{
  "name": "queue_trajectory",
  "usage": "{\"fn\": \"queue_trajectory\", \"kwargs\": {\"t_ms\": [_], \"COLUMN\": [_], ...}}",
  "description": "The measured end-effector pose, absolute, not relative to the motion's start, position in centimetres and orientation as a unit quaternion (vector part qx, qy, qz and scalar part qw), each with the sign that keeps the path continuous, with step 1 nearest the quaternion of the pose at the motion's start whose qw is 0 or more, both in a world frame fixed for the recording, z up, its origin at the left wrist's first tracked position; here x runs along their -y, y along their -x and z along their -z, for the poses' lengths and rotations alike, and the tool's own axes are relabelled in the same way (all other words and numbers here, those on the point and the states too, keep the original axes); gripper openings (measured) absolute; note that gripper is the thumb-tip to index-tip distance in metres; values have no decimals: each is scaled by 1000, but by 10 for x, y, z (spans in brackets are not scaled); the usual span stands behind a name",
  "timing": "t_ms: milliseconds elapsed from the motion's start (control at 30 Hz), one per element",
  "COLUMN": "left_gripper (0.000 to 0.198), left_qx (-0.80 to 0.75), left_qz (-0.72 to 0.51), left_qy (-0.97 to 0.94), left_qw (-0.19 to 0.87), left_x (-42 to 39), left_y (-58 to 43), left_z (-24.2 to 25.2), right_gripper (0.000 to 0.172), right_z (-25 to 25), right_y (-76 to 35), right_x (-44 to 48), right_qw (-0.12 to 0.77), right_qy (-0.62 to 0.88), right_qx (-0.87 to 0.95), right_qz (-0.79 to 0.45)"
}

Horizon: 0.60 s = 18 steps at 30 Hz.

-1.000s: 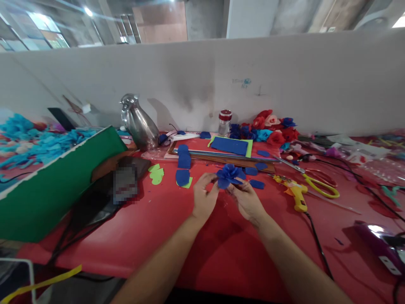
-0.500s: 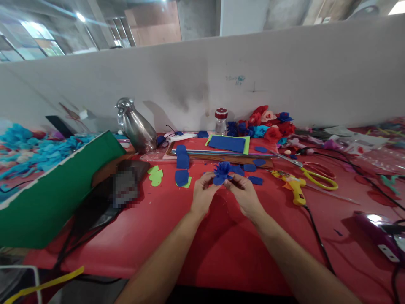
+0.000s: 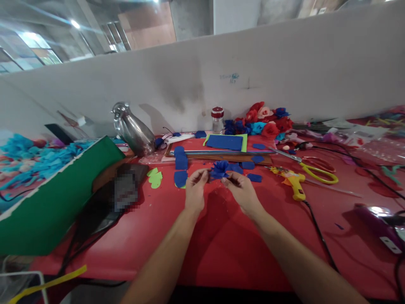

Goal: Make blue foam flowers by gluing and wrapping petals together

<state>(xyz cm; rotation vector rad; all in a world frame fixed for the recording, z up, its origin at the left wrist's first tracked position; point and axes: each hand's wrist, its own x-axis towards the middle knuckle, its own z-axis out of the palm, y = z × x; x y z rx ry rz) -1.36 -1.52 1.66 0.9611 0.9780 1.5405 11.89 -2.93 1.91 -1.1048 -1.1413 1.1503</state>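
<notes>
A small blue paper flower (image 3: 220, 169) is held just above the red table (image 3: 202, 236), pinched from both sides. My left hand (image 3: 195, 189) closes its fingertips on the flower's left edge. My right hand (image 3: 241, 190) pinches the flower's right underside. Loose blue petal pieces (image 3: 181, 177) lie on the table to the left of the hands, and others (image 3: 255, 177) lie to the right. Two light green leaf cut-outs (image 3: 155, 177) rest further left.
A yellow glue gun (image 3: 294, 183) and yellow-handled scissors (image 3: 316, 171) lie to the right, with a black cable running forward. A metal jug (image 3: 134, 131), a small jar (image 3: 217, 119), finished paper flowers (image 3: 265, 122), a green sheet (image 3: 53, 190) and a purple tool (image 3: 378, 221) surround the work area.
The flower and both hands have shifted slightly left and away from me; both hands keep their pinch on the flower.
</notes>
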Motion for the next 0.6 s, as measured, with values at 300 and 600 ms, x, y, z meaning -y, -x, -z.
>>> {"fn": "queue_trajectory", "kwargs": {"t_ms": [300, 600], "left_gripper": [11, 14], "left_qx": [-448, -422], "left_qz": [-564, -589], "left_qy": [-443, -432], "left_qw": [533, 537], "left_x": [23, 26], "left_y": [4, 2], "left_z": [-15, -20], "right_gripper": [29, 15], "right_z": [-18, -18], "right_y": [-119, -117], "right_x": [29, 30], "right_qw": [575, 570], "right_qy": [469, 459], "right_qx": [452, 508], "right_qz": [-494, -454]}}
